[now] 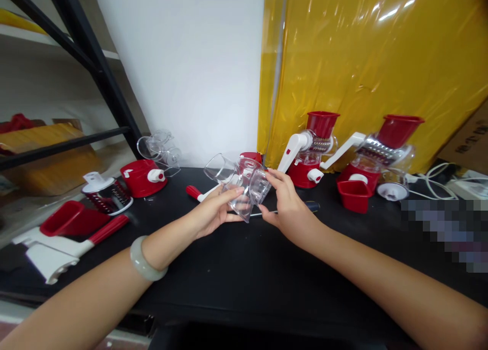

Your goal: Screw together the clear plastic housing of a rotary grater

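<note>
Housing [238,184] of clear plastic, held in both hands just above a black table [244,279].

The left hand [215,215], with a pale green bangle [147,261] on its wrist, cups the housing from below, fingers curled up around its near wall. The right hand [287,207] pinches the housing's right rim between thumb and fingertips. The square mouth of the housing tilts up and to the left. Under the hands a thin tool with a dark handle [309,206] lies on the table. Behind to the right stand two assembled red and white graters [312,149], [377,154] and a red cup [354,195], against a yellow plastic sheet [362,60]. To the left lie a red base [141,179], a grating drum [107,195], a red hopper [68,219] and a second clear housing [160,146].
</note>
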`<action>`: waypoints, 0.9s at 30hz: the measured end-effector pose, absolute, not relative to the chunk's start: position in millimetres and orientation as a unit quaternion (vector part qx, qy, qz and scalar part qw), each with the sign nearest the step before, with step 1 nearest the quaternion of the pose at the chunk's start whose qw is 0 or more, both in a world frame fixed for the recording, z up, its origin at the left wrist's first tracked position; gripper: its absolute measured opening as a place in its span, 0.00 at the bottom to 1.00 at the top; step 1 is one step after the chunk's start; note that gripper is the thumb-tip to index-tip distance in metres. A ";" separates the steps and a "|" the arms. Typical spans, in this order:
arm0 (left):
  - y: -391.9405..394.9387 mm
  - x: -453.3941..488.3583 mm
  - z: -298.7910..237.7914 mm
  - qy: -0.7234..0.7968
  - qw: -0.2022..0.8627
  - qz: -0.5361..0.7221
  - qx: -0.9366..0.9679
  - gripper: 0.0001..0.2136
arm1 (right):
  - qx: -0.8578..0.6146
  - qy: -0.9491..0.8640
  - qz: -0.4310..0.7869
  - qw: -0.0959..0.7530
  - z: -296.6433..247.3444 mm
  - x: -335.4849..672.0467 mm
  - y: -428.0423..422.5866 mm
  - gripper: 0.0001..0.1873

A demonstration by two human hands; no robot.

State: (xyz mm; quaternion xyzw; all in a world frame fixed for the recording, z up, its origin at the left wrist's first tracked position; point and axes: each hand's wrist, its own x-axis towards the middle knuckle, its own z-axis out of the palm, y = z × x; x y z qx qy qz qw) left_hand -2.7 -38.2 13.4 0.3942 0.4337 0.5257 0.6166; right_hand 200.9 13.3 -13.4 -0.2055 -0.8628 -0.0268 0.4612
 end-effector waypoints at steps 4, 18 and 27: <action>-38.5 -1.2 14.9 0.443 0.612 0.531 0.383 0.20 | -0.207 -0.859 -0.063 0.463 -16.0 198.5 11.8 0.46; -40.4 5.3 18.2 0.451 0.599 0.538 0.385 0.21 | -0.226 -0.857 -0.061 0.459 -26.5 192.0 10.8 0.45; -30.4 -19.0 15.5 0.538 0.314 0.575 0.530 0.33 | -0.248 -0.864 -0.018 0.438 4.9 214.5 28.1 0.37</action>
